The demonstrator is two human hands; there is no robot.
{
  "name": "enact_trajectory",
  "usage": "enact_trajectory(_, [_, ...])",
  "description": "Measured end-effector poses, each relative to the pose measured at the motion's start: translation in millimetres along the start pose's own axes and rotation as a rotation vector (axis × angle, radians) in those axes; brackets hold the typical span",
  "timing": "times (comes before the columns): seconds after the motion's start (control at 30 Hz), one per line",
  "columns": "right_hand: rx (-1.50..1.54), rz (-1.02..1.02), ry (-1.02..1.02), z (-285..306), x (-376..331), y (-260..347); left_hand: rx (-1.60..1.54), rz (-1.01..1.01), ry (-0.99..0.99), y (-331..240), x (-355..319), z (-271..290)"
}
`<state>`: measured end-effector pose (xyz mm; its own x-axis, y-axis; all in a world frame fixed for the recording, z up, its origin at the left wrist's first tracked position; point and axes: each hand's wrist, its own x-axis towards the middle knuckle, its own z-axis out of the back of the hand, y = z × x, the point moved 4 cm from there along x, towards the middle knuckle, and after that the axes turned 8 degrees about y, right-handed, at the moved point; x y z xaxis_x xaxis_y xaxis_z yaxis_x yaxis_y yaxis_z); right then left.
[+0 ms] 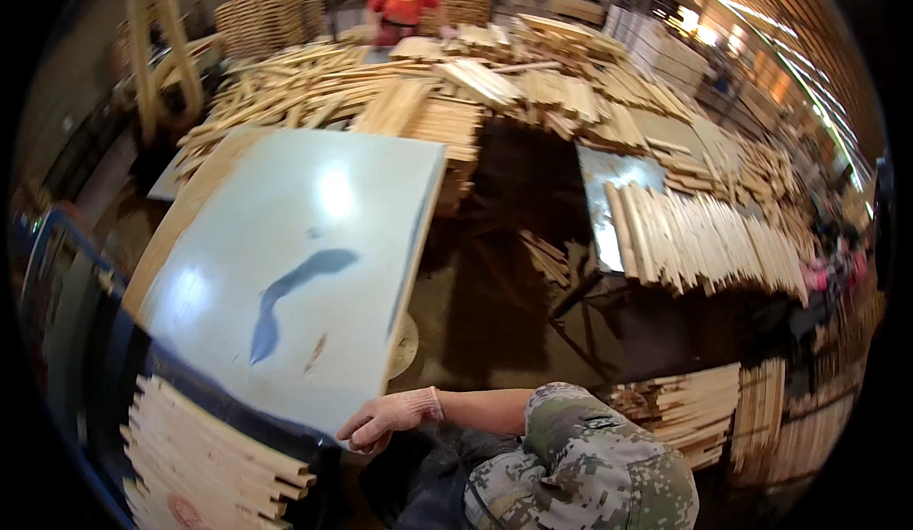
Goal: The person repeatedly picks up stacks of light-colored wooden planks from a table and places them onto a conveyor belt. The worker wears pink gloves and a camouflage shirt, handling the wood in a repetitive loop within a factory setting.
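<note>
My right hand point(388, 422), in a pale knitted glove, is at the near right corner of a smooth, bluish-white tabletop point(295, 311) with wooden edges. Its fingers bend down over the corner and appear to grip the edge; their tips are partly hidden. A camouflage sleeve point(590, 463) covers my upper arm, and the forearm is bare. A dark, curved mark runs across the tabletop's middle. Just left of the hand, a stack of pale wood strips point(204, 459) lies below the near edge. My left hand is out of view.
Heaped wood strips point(314, 78) lie beyond the tabletop. To the right, a metal-topped table point(609, 164) bears a row of strips point(704, 235). More bundles point(699, 411) lie at lower right. A person in red and orange point(404, 2) stands at the back near tall stacks point(271, 7).
</note>
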<state>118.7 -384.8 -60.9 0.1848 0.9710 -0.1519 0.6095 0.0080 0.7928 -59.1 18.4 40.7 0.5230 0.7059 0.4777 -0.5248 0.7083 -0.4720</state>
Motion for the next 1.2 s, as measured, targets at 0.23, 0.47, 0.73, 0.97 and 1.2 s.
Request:
enact_trajectory(0.23, [-0.377, -0.241, -0.797, 151.7, -246.3, -99.2, -1.255, -0.112, 0.909, -235.6, -86.6, -164.4])
enact_trajectory(0.47, [0.057, -0.678, -1.597, 177.8, -486.1, -325.7, -0.879, -0.069, 1.846, -417.7, -283.6, -295.7])
enact_trajectory(0.73, [0.451, -0.711, -1.519, 141.7, -541.1, -394.8, -0.07, 0.381, 1.945, -285.7, -383.3, -470.2])
enact_trajectory(0.97, [0.593, -0.582, -1.579, 133.2, -521.4, -380.3, 0.349, 0.29, 2.107, -317.4, -388.6, -501.8])
enact_trajectory(1.2, [-0.162, -0.741, -1.646, 176.1, -575.7, -372.1, 0.184, 0.341, 2.206, -478.7, -399.8, -676.5])
